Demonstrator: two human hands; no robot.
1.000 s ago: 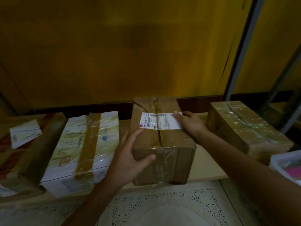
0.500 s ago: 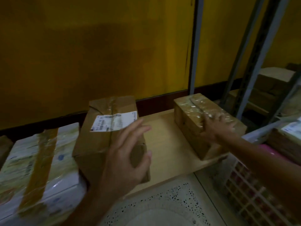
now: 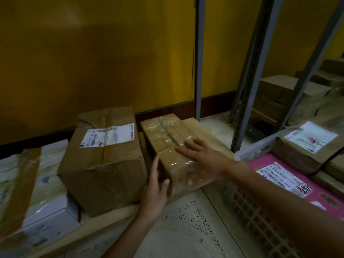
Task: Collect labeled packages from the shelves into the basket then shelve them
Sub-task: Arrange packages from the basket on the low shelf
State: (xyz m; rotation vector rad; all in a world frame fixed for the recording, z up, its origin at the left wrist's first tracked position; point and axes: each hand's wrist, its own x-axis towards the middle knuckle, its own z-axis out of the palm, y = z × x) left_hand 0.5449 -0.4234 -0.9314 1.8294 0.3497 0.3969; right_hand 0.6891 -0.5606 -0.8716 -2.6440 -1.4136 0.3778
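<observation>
Yellow wall (image 3: 93, 62) backs the low wooden shelf (image 3: 214, 135); at its right end sits the small tape-wrapped brown cardboard box (image 3: 167, 138). My left hand (image 3: 154, 190) presses its left side and my right hand (image 3: 202, 157) lies flat on top, fingers straight. I judge this the collecting step: next I squeeze and lift it toward the white lattice basket (image 3: 251, 207).

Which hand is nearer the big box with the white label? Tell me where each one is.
Left. The left hand is in the gap beside the labelled box, touching the smaller taped box; the right hand lies flat on that taped box, farther off.
</observation>
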